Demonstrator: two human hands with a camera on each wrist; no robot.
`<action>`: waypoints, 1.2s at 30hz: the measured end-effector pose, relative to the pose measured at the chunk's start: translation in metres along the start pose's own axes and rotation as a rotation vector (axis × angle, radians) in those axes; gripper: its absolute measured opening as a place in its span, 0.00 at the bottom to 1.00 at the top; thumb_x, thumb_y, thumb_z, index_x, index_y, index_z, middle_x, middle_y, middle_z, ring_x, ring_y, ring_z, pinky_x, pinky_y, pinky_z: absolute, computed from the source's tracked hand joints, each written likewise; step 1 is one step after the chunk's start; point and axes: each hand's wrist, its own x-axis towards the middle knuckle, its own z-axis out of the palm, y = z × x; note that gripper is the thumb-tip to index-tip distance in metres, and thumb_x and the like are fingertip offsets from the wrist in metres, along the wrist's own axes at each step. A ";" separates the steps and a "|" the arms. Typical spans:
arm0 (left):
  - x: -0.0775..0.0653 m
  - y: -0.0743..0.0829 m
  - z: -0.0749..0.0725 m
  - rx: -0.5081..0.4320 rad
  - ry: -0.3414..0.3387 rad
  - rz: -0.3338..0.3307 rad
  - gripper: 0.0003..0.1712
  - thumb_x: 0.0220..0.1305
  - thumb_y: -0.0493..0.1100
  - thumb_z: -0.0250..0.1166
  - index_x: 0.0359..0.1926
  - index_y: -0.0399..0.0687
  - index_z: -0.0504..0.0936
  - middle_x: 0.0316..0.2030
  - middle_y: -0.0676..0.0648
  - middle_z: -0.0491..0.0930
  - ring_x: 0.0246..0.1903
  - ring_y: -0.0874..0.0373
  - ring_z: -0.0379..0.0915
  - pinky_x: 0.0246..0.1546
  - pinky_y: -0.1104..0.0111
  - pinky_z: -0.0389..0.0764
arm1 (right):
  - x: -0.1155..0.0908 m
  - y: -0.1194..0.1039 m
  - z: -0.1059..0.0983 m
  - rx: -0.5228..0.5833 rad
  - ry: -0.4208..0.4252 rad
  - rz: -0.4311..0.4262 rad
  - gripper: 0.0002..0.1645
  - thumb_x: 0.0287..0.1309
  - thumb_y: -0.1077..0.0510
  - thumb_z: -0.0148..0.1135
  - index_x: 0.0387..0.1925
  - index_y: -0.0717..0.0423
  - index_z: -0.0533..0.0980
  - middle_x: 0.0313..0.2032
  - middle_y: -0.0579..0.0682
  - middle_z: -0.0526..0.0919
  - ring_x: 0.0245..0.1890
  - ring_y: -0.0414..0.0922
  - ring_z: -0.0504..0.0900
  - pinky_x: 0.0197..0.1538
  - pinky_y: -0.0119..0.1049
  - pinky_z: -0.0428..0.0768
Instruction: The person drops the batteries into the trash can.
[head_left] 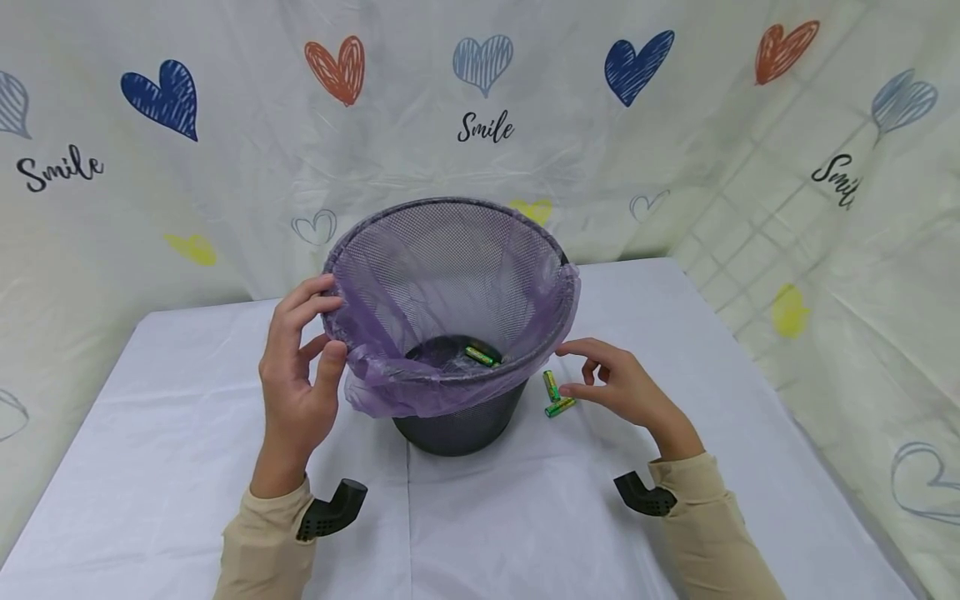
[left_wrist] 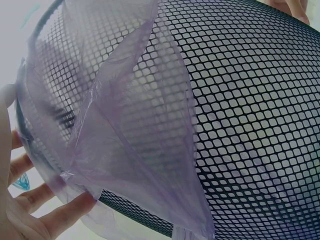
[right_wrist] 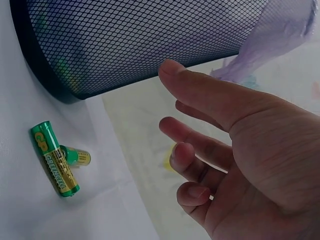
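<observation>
A black mesh wastebasket stands before me, lined with a thin purple plastic bag folded over its rim. My left hand holds the basket's left rim, with fingers and thumb on the bag's folded edge. Through the opening a green battery shows on the basket's floor. Right of the base lie two green and gold batteries, close together on the table. My right hand hovers beside them, thumb and index finger spread apart with nothing between; the right wrist view shows the batteries apart from its fingers.
A white cloth covers the table. Behind and to the right hangs a pale curtain printed with hearts and the word Smile, close behind the basket. A black wrist mount sits on each sleeve.
</observation>
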 end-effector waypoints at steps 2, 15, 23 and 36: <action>0.000 0.000 0.000 -0.006 0.005 0.004 0.33 0.64 0.55 0.55 0.46 0.23 0.71 0.54 0.29 0.69 0.55 0.45 0.67 0.40 0.81 0.78 | 0.000 0.000 0.000 -0.004 -0.003 0.020 0.28 0.44 0.62 0.70 0.51 0.55 0.74 0.46 0.49 0.78 0.27 0.49 0.73 0.31 0.27 0.69; 0.000 -0.001 0.001 -0.010 0.000 0.009 0.33 0.64 0.55 0.55 0.46 0.22 0.70 0.54 0.29 0.68 0.56 0.45 0.67 0.40 0.80 0.78 | 0.001 0.037 0.011 0.003 -0.004 -0.007 0.30 0.44 0.59 0.70 0.53 0.52 0.73 0.47 0.47 0.78 0.26 0.45 0.72 0.31 0.31 0.71; 0.000 -0.001 0.001 -0.013 0.005 0.010 0.33 0.64 0.55 0.55 0.46 0.22 0.70 0.54 0.28 0.68 0.56 0.44 0.67 0.40 0.81 0.78 | 0.002 0.054 0.016 0.024 -0.030 -0.013 0.30 0.46 0.51 0.69 0.54 0.44 0.73 0.49 0.50 0.78 0.26 0.38 0.71 0.28 0.31 0.71; 0.000 -0.001 0.001 -0.006 0.005 0.005 0.33 0.64 0.55 0.55 0.46 0.23 0.71 0.54 0.29 0.69 0.55 0.45 0.67 0.40 0.81 0.78 | 0.002 0.059 0.022 0.002 -0.049 0.034 0.32 0.43 0.59 0.70 0.54 0.54 0.73 0.47 0.52 0.77 0.26 0.41 0.71 0.26 0.29 0.68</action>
